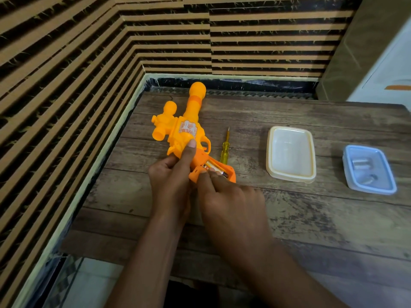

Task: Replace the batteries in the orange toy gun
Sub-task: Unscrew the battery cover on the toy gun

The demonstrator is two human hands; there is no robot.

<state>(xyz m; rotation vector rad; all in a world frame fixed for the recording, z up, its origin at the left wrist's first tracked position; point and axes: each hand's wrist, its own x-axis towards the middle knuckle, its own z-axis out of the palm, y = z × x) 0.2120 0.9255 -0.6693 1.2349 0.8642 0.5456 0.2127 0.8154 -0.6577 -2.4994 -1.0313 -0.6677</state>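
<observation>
Orange plastic toy gun (186, 130) lies on the wooden table (289, 218), barrel away from us; our left hand (171, 176) grips its body, right hand (231, 201) pinches the cylindrical battery (216, 168) in the near handle

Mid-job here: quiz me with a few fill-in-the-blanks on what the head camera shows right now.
1. The left hand grips the orange toy gun; the right hand pinches a ____ in its opened handle.
2. The screwdriver beside the gun has a ____ handle.
3. Spare cells lie in the container coloured ____.
Missing words: battery; yellow; blue.
</observation>
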